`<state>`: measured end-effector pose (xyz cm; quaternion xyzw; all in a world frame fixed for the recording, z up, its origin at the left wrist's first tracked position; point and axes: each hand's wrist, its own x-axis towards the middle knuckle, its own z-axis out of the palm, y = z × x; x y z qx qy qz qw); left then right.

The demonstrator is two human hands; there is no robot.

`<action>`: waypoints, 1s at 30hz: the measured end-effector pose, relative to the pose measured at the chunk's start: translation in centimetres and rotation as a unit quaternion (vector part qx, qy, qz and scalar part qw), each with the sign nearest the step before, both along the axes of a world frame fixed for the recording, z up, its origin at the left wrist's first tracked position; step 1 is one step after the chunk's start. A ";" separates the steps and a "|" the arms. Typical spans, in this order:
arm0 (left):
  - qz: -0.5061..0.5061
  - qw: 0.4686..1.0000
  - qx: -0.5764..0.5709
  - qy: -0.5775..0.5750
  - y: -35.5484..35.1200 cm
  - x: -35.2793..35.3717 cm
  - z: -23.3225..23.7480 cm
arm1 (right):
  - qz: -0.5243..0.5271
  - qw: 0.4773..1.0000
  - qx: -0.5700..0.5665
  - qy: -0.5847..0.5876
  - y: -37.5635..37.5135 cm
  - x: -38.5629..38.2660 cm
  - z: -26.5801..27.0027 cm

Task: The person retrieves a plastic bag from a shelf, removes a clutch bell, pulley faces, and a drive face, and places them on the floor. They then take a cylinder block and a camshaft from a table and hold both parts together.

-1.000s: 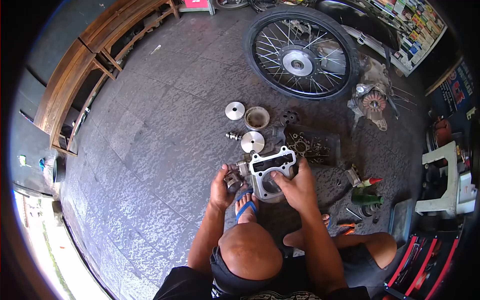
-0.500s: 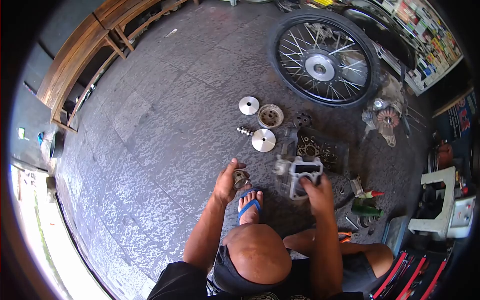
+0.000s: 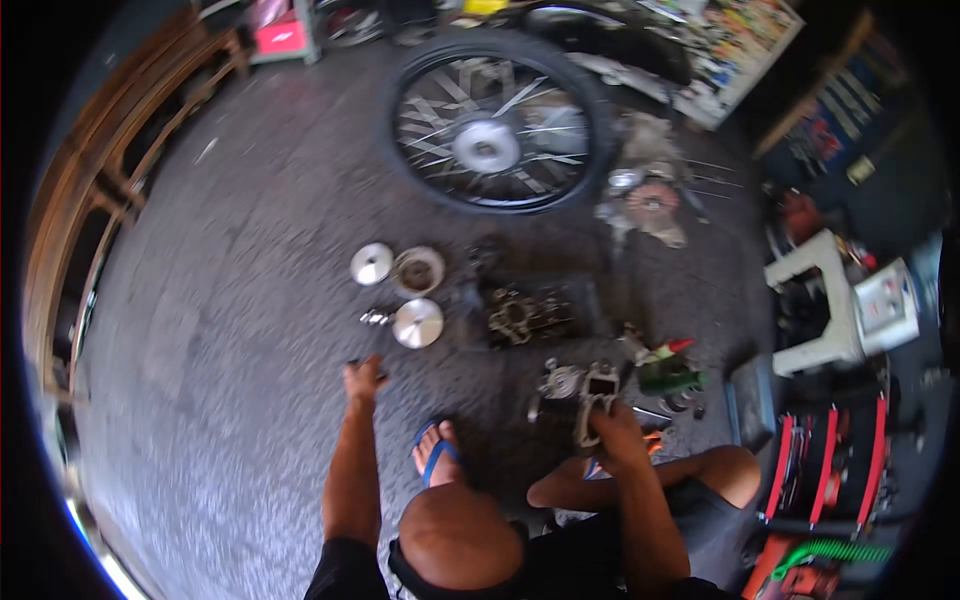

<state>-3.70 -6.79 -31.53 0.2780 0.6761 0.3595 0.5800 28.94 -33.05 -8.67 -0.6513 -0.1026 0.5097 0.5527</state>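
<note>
My left hand (image 3: 364,380) is stretched out low over the floor at the left, its fingers closed and smeared by motion. Only dark edges of the piston show around those fingers; most of it is hidden. On the right, my right hand (image 3: 618,436) grips a grey engine cylinder block (image 3: 598,388), thumb and fingers at its near end. The block is tilted, its pale flange facing up and right. Ahead of my left hand lie a shiny metal disc (image 3: 417,323), a second disc (image 3: 371,264), a round drum-like part (image 3: 418,271) and a small camshaft (image 3: 377,317).
A dark tray (image 3: 590,305) of small engine parts sits ahead of the block. Farther off lies a spoked wheel (image 3: 485,146). To the right are a green bottle (image 3: 670,382), a white stool frame (image 3: 812,300) and a tool case with red strips (image 3: 824,460). A wooden bench (image 3: 120,190) stands left.
The view has swung right. My left hand has moved outward with the piston, away from the block. My right hand has drawn the cylinder block toward the right and nearer my leg.
</note>
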 end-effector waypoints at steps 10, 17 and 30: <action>-0.035 0.956 0.102 0.273 5.1 -0.5 -5.3 | -0.123 0.973 0.136 0.140 -2.9 1.8 4.2; -0.054 0.929 0.151 0.334 5.4 -2.1 -6.3 | -0.111 0.954 0.238 0.148 -3.6 3.9 6.2; -0.295 0.911 0.287 -0.009 -2.0 10.2 19.9 | -0.114 0.937 0.267 0.194 -4.5 3.7 8.5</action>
